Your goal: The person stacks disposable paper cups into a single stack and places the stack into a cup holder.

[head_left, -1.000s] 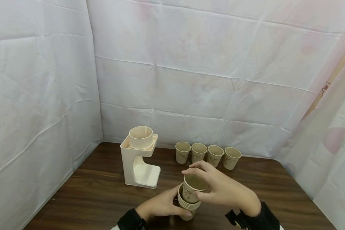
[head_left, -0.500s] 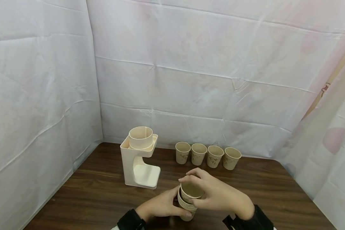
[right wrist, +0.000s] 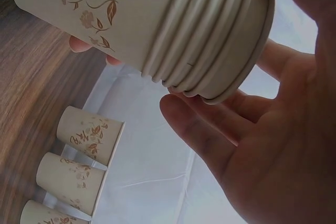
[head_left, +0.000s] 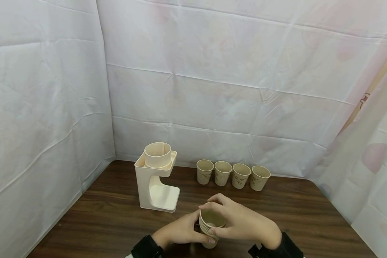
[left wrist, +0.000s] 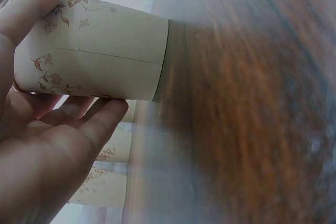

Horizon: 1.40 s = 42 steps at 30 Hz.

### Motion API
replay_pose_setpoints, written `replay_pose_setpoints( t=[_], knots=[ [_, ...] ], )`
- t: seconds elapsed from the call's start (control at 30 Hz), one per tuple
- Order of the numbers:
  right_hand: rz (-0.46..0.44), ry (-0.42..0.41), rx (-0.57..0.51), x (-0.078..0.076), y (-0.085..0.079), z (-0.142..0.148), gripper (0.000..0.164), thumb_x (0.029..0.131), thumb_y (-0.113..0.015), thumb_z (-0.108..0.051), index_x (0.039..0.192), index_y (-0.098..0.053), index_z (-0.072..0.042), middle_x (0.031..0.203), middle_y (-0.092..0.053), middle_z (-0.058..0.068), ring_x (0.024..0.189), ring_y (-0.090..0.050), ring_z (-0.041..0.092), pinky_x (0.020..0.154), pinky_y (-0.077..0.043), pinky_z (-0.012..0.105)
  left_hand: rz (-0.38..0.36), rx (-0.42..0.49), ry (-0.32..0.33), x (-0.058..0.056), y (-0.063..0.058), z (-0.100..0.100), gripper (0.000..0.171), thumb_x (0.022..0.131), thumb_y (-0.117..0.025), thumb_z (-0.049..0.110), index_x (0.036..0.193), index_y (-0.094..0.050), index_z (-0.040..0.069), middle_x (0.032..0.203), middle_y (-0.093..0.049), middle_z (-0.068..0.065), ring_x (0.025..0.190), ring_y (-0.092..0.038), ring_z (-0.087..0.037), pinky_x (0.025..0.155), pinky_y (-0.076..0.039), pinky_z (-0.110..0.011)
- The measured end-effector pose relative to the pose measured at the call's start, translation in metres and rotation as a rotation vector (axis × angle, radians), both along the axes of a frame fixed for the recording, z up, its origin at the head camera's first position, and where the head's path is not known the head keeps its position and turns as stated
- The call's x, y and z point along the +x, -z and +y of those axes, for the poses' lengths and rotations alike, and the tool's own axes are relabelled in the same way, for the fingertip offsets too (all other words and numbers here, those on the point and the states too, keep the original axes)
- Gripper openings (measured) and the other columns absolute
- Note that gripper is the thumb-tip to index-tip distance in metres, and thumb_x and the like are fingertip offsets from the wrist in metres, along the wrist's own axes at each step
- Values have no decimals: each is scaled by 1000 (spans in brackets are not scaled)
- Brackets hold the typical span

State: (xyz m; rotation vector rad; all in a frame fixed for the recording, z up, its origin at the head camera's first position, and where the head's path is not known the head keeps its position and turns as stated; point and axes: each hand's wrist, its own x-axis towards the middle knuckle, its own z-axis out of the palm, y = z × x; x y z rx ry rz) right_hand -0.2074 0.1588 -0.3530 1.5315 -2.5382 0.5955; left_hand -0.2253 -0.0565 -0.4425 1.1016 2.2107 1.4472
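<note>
Near the front of the table, a stack of beige paper cups [left wrist: 105, 51] with brown floral print stands upright. My left hand [head_left: 182, 228] grips its side, thumb in front and fingers behind. In the left wrist view, the bottom of the stack is right at the tabletop. The uppermost paper cup [head_left: 213, 218] sits in the stack, its rim slightly above the other rims in the right wrist view. My right hand [head_left: 243, 219] holds this cup by the rim, fingers over the far side and thumb at the near side. The right hand hides part of the rim.
Several matching paper cups [head_left: 223, 173] stand in a row at the back, by the white cloth wall [head_left: 213, 89]. Left of them is a cream C-shaped stand [head_left: 145, 182] with a round open cylinder [head_left: 158, 157] on top. Beneath everything is a dark wooden table [head_left: 93, 215].
My right hand has moved down and slightly left, lowering the uppermost paper cup into the stack. My left hand has stayed around the stack.
</note>
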Motion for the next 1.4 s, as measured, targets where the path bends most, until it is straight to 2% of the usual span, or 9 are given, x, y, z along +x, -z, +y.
replay_pose_setpoints(
  t=[0.2,0.77,1.07,1.23,1.4],
  knots=[
    [-29,6,14,-1,1,0,49,88,-62,-40,133,-47,-25,123,-44,-3,101,-51,10,82,-51,31,-17,-4,-8,0,0,-1,58,80,-71,39,129,-44,21,121,-59,3,108,-52,-7,93,-44,-30],
    [-37,3,27,-3,3,2,52,88,-62,-42,134,-46,-25,124,-45,-3,105,-50,9,83,-51,33,-11,-14,-17,0,1,0,59,80,-71,41,129,-44,23,121,-59,5,109,-52,-8,94,-44,-30],
    [-45,66,57,0,-1,5,52,87,-61,-48,133,-47,-27,127,-44,-4,108,-48,10,85,-51,36,27,-12,-20,0,1,0,66,79,-71,45,133,-38,28,123,-57,4,111,-50,-9,95,-43,-32],
    [-36,99,54,0,-5,10,49,88,-59,-49,131,-48,-28,129,-44,-5,111,-47,10,86,-50,38,6,7,2,-1,1,0,69,80,-71,41,138,-33,32,126,-55,7,112,-50,-9,95,-43,-33],
    [0,82,14,-3,-8,16,41,90,-58,-43,127,-52,-25,124,-49,-8,110,-48,7,85,-50,35,-42,40,30,-2,3,0,73,81,-71,37,140,-29,31,125,-54,9,110,-51,-9,93,-45,-31]
  ],
)
